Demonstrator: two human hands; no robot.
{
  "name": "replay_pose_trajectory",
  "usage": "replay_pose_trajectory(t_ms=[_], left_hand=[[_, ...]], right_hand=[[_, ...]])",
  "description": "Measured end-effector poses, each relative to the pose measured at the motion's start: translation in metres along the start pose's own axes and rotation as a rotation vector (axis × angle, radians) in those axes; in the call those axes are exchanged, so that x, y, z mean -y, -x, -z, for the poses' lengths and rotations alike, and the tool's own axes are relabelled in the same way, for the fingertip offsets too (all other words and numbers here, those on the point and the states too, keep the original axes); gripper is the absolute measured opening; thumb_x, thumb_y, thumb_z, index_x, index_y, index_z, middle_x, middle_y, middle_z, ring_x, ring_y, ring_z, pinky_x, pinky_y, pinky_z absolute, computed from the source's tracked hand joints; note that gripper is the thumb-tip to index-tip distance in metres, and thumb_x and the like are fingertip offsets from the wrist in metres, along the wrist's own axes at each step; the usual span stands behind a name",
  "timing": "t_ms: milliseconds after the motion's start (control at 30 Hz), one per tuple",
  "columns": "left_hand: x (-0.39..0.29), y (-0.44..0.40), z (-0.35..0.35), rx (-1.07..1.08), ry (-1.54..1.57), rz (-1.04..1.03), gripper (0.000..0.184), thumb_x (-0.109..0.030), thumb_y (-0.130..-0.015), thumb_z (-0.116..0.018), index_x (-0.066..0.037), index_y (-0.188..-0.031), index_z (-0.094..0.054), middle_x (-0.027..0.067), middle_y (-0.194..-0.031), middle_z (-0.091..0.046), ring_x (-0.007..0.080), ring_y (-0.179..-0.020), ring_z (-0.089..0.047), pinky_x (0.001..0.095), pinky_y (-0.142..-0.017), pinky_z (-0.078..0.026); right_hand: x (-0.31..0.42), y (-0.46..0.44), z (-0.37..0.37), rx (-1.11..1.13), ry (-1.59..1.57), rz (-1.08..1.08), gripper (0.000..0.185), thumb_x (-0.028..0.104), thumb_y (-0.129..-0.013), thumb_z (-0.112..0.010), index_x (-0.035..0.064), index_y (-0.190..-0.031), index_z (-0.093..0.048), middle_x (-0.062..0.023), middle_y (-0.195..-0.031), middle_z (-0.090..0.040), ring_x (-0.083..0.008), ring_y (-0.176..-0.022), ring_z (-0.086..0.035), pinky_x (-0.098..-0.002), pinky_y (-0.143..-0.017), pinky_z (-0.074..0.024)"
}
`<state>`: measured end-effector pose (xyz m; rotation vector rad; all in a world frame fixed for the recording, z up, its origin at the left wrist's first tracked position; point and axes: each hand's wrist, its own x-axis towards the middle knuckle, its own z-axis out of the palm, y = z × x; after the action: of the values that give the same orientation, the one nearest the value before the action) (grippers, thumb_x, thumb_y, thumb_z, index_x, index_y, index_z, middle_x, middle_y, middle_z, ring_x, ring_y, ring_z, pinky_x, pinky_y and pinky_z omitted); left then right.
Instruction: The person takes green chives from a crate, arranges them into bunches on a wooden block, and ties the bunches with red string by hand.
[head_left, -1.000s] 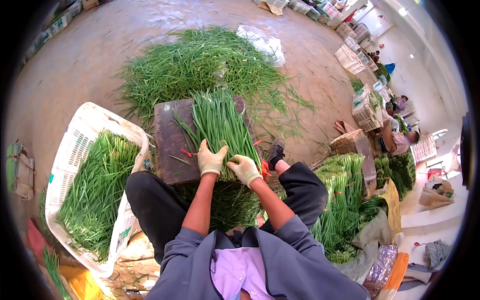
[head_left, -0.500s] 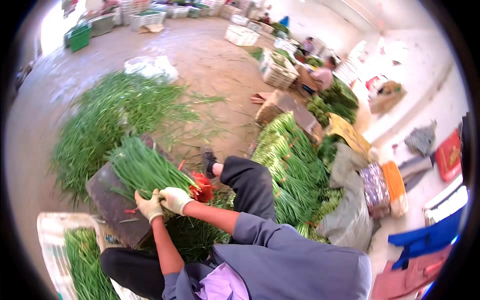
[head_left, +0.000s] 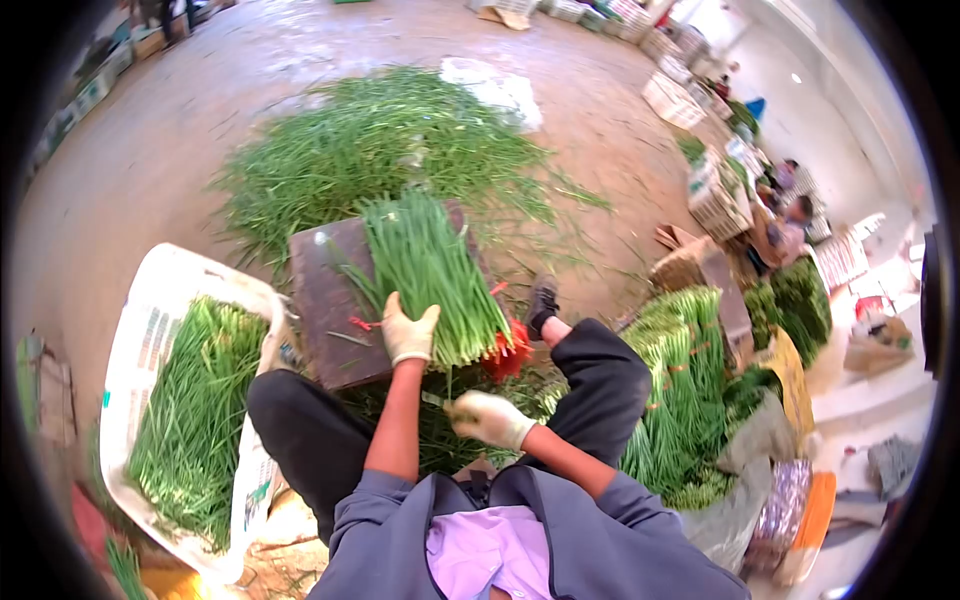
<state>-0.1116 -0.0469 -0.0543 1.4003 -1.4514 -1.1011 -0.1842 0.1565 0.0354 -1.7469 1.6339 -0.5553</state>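
A thick heap of long green chives (head_left: 425,270) lies on a dark block-like stand (head_left: 330,270) in front of me, pale stem ends towards me. My left hand (head_left: 408,332), in a pale glove, rests on the left side of this heap, thumb and fingers apart. Below the stem ends is my right hand (head_left: 490,418), also gloved, its fingers closed round what looks like a thin pale chive stalk (head_left: 448,385). Red ties (head_left: 508,350) bunch up at the right of the stems. Another red tie (head_left: 362,323) lies left of my left hand.
A white plastic crate (head_left: 165,262) of chives stands at my left. Loose greens (head_left: 390,125) spread over the floor ahead, near a white plastic sheet (head_left: 495,90). Tied bundles (head_left: 685,370) pile up at my right. Farther right, a person (head_left: 780,232) sits among crates.
My hands were together at the near left edge of the heap. Now the right hand has come away, down towards me, while the left stays by the chives. The view has swung left.
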Motion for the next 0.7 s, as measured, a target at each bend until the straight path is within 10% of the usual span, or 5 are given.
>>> replay_pose_trajectory(t_ms=[33,100,267,700], left_hand=[[-0.005,-0.001,0.001,0.016,0.027,0.045,0.085,-0.032,-0.069,-0.085,0.005,-0.136,-0.049,0.0281,-0.133,-0.055,0.0389,-0.123,-0.054,0.0427,-0.107,-0.041],[0.001,0.0,0.0,-0.025,0.091,0.097,0.076,-0.027,-0.075,-0.081,0.003,-0.137,-0.048,0.0263,-0.127,-0.06,0.0376,-0.119,-0.057,0.0421,-0.104,-0.043],[0.007,0.0,-0.002,-0.042,0.144,0.102,0.069,-0.026,-0.079,-0.077,0.002,-0.136,-0.049,0.0254,-0.125,-0.061,0.0355,-0.115,-0.06,0.041,-0.101,-0.045],[-0.001,0.01,-0.006,-0.09,-0.027,0.008,0.069,-0.023,-0.078,-0.075,0.003,-0.136,-0.048,0.0265,-0.122,-0.06,0.0405,-0.113,-0.056,0.046,-0.099,-0.044]], right_hand=[[-0.023,0.005,-0.006,0.429,0.228,-0.032,0.039,0.025,-0.08,-0.074,0.0034,-0.111,-0.064,-0.0188,-0.104,-0.066,-0.0357,-0.101,-0.064,-0.0427,-0.09,-0.0515],[-0.023,-0.003,0.009,0.412,0.176,-0.025,0.047,0.026,-0.08,-0.073,0.0034,-0.119,-0.063,-0.0194,-0.114,-0.066,-0.0352,-0.109,-0.063,-0.0416,-0.096,-0.05],[0.012,-0.1,0.075,-0.18,-0.107,-0.095,0.021,0.02,-0.087,-0.069,0.0037,-0.1,-0.069,-0.0167,-0.093,-0.071,-0.0275,-0.083,-0.07,-0.0358,-0.075,-0.0545],[-0.077,-0.36,0.099,-0.267,0.293,-0.265,0.04,0.034,-0.08,-0.073,0.0045,-0.107,-0.071,-0.0192,-0.105,-0.071,-0.0341,-0.1,-0.067,-0.0401,-0.091,-0.0523]])
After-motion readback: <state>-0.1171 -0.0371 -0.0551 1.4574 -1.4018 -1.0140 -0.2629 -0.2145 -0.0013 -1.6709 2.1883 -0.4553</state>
